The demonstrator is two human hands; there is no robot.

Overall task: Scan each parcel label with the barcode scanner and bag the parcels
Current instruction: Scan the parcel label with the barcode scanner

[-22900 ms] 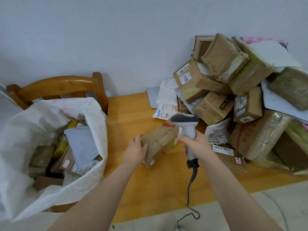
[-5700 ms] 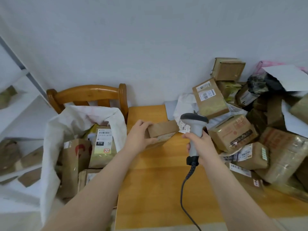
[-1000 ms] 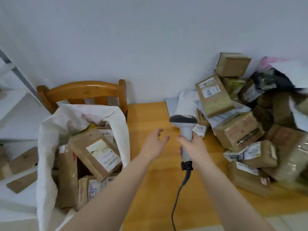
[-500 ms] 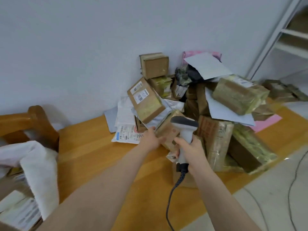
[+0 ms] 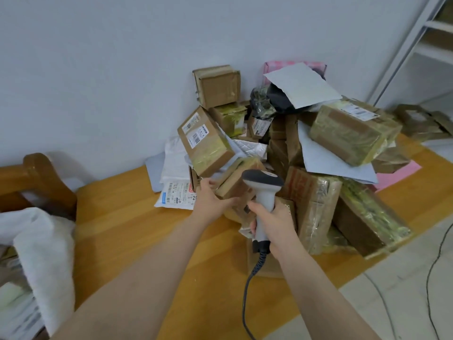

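Observation:
My right hand [image 5: 274, 223] grips the handle of a grey barcode scanner [image 5: 263, 186], its head pointing away from me and its coiled cord hanging down. My left hand [image 5: 212, 200] holds the near end of a small brown taped parcel [image 5: 236, 180] at the front of the heap, fingers curled under it. The parcel pile [image 5: 318, 153] of brown boxes and white mailers rises against the wall. The white woven bag [image 5: 44, 244] is at the left edge, with parcels inside just visible.
A wooden chair back [image 5: 39, 177] stands behind the bag. The wooden table [image 5: 127, 224] runs from the bag to the pile. A white labelled mailer [image 5: 177, 195] lies flat left of my hand. White shelving [image 5: 416, 45] stands at the right; cables [image 5: 431, 273] trail on the floor.
My left hand, free a second ago, has reached into the pile and taken hold of the small brown parcel. The view swung right from the bag to the pile.

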